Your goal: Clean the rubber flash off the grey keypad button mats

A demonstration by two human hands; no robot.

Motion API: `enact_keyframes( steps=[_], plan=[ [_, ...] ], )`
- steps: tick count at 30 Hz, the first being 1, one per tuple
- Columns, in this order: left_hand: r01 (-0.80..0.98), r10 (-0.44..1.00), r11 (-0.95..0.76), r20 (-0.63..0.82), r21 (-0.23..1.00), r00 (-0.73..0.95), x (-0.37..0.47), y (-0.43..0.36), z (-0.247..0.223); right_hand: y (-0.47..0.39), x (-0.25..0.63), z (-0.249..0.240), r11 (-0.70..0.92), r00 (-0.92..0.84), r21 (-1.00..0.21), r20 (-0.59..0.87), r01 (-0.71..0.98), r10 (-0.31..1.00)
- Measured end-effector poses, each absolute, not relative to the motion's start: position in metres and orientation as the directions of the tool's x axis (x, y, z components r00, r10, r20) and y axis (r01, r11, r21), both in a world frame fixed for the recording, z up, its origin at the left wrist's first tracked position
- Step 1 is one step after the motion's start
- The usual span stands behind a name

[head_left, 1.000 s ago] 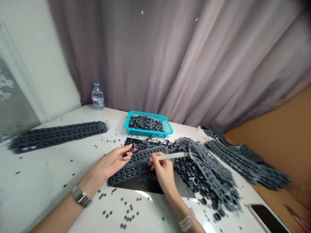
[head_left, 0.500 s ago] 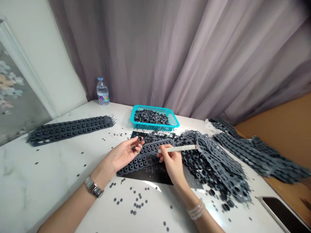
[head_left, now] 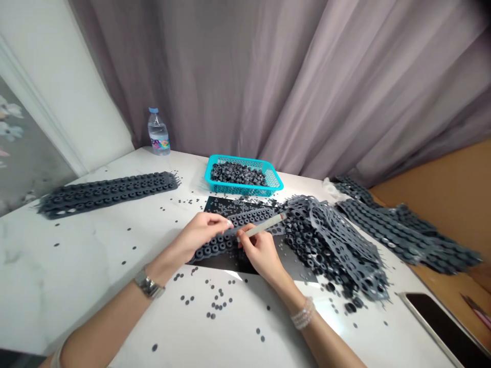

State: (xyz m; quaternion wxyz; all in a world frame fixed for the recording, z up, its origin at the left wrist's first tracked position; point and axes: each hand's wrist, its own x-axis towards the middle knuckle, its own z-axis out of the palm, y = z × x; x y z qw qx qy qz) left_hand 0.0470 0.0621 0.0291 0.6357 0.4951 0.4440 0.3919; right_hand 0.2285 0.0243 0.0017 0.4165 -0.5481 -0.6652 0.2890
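My left hand (head_left: 203, 232) is closed in a pinch over the dark grey rubber sheet of ring-shaped parts (head_left: 215, 248). What its fingertips hold, if anything, is hidden. Close beside it, my right hand (head_left: 261, 250) grips a slim white stick (head_left: 264, 225) with a reddish end, which points up to the right. The fingers of this hand are curled at the sheet's near side. Beneath the sheet lies a black mat (head_left: 276, 260) strewn with small dark discs.
A turquoise basket (head_left: 245, 193) of small black parts stands behind. Right of my hands are a heap of loose rings (head_left: 310, 250) and perforated sheets (head_left: 345, 240). Another ringed sheet (head_left: 111, 193) and a water bottle (head_left: 158, 134) are left; a phone (head_left: 441, 327) lies at right.
My left hand has turned from palm up, with a small black ring at its fingertips, to palm down over the sheet. My right hand has moved left, tilting the stick more steeply.
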Motion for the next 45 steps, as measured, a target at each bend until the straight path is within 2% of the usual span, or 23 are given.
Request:
enact_keyframes(
  steps=[2,5,9,16,23,26,28,29,30,31,33,34,39,45],
  plan=[
    [0.107,0.950,0.060,-0.090,0.992,0.298,0.052,0.055,0.027,0.024,0.229,0.003,0.238,-0.070,-0.839,0.234,0.489,0.970],
    [0.298,0.953,-0.114,0.020,0.948,0.302,0.059,0.046,0.024,0.024,0.228,0.003,0.248,-0.091,-0.838,0.233,0.486,0.968],
    [0.467,0.949,-0.237,0.100,0.852,0.298,0.063,0.038,0.018,0.023,0.227,0.004,0.247,-0.103,-0.830,0.226,0.501,0.969],
    [0.587,0.932,-0.330,0.157,0.739,0.326,0.064,0.036,0.015,0.023,0.227,0.004,0.271,-0.123,-0.810,0.243,0.520,0.962],
    [0.596,0.930,-0.319,0.122,0.737,0.348,0.065,0.039,0.012,0.022,0.223,0.004,0.314,-0.152,-0.759,0.278,0.570,0.949],
    [0.557,0.911,-0.325,0.094,0.764,0.403,0.057,0.045,0.022,0.022,0.221,0.001,0.331,-0.150,-0.736,0.303,0.591,0.941],
    [0.479,0.907,-0.273,0.057,0.834,0.417,0.047,0.052,0.033,0.023,0.220,-0.002,0.307,-0.123,-0.746,0.293,0.591,0.948],
    [0.397,0.920,-0.187,0.018,0.899,0.392,0.042,0.055,0.038,0.024,0.221,-0.003,0.284,-0.104,-0.763,0.277,0.581,0.955],
    [0.216,0.940,-0.013,-0.061,0.976,0.334,0.036,0.059,0.042,0.025,0.221,-0.004,0.259,-0.084,-0.788,0.257,0.559,0.963],
    [0.016,0.949,0.154,-0.152,0.988,0.278,0.032,0.063,0.045,0.025,0.223,-0.004,0.232,-0.063,-0.818,0.235,0.526,0.970],
    [-0.235,0.932,0.325,-0.269,0.916,0.241,0.025,0.069,0.046,0.027,0.226,-0.005,0.180,-0.016,-0.889,0.191,0.421,0.981],
    [-0.291,0.924,0.361,-0.297,0.886,0.241,0.024,0.072,0.044,0.028,0.227,-0.004,0.159,0.011,-0.921,0.174,0.357,0.985],
    [-0.464,0.881,0.470,-0.368,0.751,0.297,0.027,0.078,0.030,0.030,0.235,-0.001,0.133,0.123,-0.984,0.148,0.122,0.981],
    [-0.572,0.867,0.497,-0.387,0.652,0.312,0.032,0.077,0.032,0.031,0.236,0.000,0.135,0.131,-0.986,0.148,0.101,0.980]
  ],
)
